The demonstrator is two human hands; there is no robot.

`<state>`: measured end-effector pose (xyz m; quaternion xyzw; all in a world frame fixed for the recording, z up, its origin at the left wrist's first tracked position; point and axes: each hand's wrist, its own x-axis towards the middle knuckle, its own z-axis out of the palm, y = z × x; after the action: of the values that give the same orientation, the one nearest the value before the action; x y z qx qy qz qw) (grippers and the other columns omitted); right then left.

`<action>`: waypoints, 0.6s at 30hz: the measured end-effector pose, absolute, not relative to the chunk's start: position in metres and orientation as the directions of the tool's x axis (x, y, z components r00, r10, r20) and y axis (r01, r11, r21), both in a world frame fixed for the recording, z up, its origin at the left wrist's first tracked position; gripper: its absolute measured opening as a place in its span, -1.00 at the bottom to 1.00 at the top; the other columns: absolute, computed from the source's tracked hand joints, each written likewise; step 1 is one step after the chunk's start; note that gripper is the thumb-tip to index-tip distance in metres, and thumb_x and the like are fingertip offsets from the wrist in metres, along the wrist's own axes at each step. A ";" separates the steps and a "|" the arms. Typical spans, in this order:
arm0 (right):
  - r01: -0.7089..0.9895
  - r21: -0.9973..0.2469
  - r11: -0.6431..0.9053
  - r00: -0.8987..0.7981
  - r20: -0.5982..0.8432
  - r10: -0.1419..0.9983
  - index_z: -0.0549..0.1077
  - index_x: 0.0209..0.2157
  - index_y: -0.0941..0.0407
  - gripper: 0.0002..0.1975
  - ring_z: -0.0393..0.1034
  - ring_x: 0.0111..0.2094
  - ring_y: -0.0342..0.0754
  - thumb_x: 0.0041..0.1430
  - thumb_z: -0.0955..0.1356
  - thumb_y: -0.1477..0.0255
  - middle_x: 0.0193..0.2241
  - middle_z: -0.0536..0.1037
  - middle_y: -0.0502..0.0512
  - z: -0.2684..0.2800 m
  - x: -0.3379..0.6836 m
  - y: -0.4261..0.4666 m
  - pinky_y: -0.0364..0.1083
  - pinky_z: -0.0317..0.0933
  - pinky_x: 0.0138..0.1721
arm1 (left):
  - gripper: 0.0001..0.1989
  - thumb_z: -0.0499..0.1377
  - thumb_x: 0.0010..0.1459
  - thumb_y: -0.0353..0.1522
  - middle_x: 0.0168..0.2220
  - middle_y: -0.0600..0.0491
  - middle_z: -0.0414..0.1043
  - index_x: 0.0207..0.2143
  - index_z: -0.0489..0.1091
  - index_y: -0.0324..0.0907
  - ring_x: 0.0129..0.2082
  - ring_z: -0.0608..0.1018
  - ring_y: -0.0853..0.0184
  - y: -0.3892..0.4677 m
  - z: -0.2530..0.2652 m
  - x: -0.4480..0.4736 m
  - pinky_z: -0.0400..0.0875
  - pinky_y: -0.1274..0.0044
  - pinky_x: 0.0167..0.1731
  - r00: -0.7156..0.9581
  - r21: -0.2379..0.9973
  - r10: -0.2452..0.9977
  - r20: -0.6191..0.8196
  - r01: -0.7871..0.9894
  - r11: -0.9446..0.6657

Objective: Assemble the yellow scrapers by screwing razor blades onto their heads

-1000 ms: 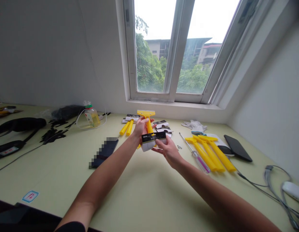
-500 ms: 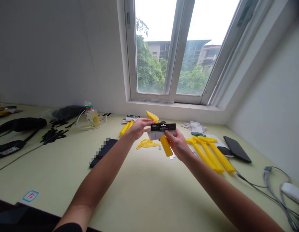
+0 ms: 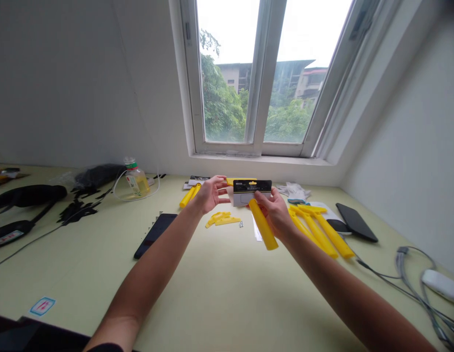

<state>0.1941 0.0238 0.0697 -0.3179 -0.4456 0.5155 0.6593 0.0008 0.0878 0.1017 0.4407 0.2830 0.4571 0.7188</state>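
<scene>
My right hand [image 3: 276, 210] is closed around a yellow T-shaped tool [image 3: 263, 227] with a round tubular handle, which slants down toward me. The same hand's thumb presses on a black-and-white header card [image 3: 252, 193] that lies across the tool and hides much of its head. My left hand [image 3: 212, 194] is beside the card's left end, fingers stretched and apart, fingertips at the end of the yellow head. Its thumb is hard to make out. Below the hands, loose yellow plastic pieces [image 3: 223, 220] and small metal parts [image 3: 240, 224] lie on the table [image 3: 219, 288].
Several similar yellow tools [image 3: 318, 230] lie at the right, near a black tablet-like slab [image 3: 357, 222], white gloves [image 3: 293, 191] and cables [image 3: 410, 278]. At left are a dark phone [image 3: 155, 235], a bottle [image 3: 138, 181], yellow handles [image 3: 190, 195] and a black strap [image 3: 29, 195].
The yellow tool has turned, so its head now lies more level and more of its handle shows. My left fingers have spread. The view has shifted slightly.
</scene>
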 end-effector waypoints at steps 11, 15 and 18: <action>-0.399 -0.854 0.334 0.228 0.260 0.938 0.15 -0.20 0.01 -0.44 0.48 -0.47 -0.13 -0.12 0.54 0.30 -0.46 0.53 -0.13 0.067 0.193 0.027 -0.12 0.40 -0.43 | -0.67 0.11 0.16 -0.10 -0.22 -0.08 0.45 -0.21 0.37 -0.17 -0.26 0.55 0.18 0.077 0.106 0.002 0.56 0.26 -0.37 0.577 0.964 0.815 0.043 -0.239 0.118; -0.365 -0.869 0.335 0.267 0.246 0.932 0.18 -0.04 -0.01 -0.34 0.47 -0.48 -0.11 -0.13 0.53 0.29 -0.43 0.53 -0.11 0.067 0.193 0.027 -0.11 0.39 -0.46 | -0.55 0.21 0.09 -0.04 -0.18 -0.12 0.46 -0.13 0.38 -0.19 -0.19 0.56 0.12 0.065 0.114 0.004 0.58 0.24 -0.35 0.695 0.993 0.712 0.098 -0.117 -0.022; -0.336 -0.886 0.318 0.245 0.244 0.938 0.33 -0.14 0.07 -0.50 0.49 -0.40 -0.07 -0.11 0.52 0.25 -0.36 0.55 -0.01 0.066 0.195 0.028 -0.07 0.40 -0.39 | -0.54 0.35 -0.04 -0.13 -0.28 -0.09 0.47 -0.16 0.41 -0.23 -0.28 0.57 0.19 0.059 0.115 0.008 0.59 0.34 -0.41 0.633 0.987 0.764 0.121 0.007 -0.162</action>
<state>0.1947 0.0283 0.0656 -0.3652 -0.4122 0.4555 0.6995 0.0081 0.0587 0.1150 0.6898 0.2794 0.3244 0.5838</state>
